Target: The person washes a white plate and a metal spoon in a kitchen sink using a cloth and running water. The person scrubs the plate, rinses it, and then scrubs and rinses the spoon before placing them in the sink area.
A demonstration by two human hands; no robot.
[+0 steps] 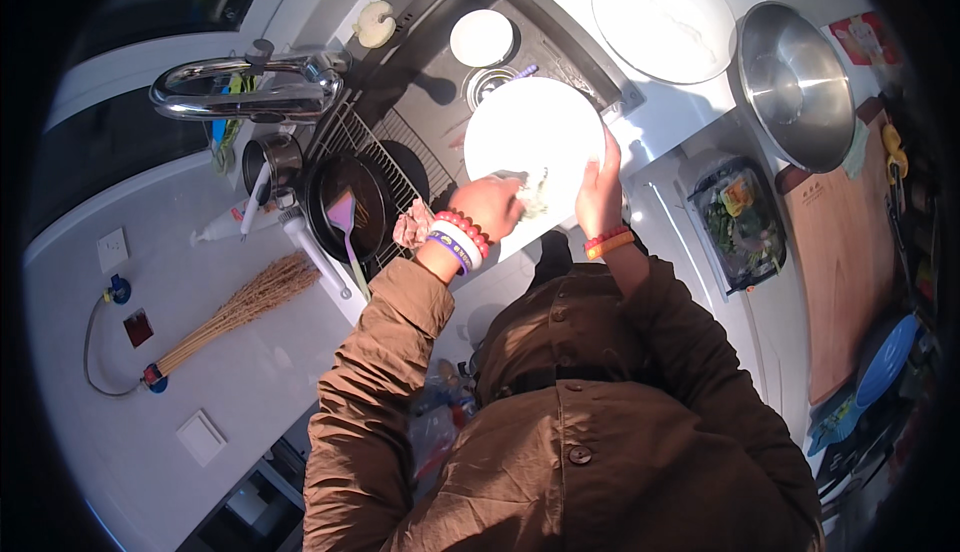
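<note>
Over the front of the sink [420, 57], a white plate or shallow bowl [532, 128] is tilted and overexposed by strong light. My right hand [602, 188] grips its right rim, thumb on the inner face. Against its lower left part, my left hand [487, 207] is closed on a pale greenish scrubber or cloth [535, 196], blurred and partly covered by the fingers. Under the plate's far edge, the drain [487, 85] shows beside a small white bowl [481, 38] in the sink. A pinkish crumpled cloth [414, 223] lies beside my left wrist.
A wire rack [375, 148] and a frying pan [319, 211] with a purple spatula [342, 213] flank the sink's left. The chrome faucet [247, 94] juts nearby. Rightward are a large white dish [660, 19], steel bowl [799, 87], vegetable tray [739, 222] and cutting board [844, 267].
</note>
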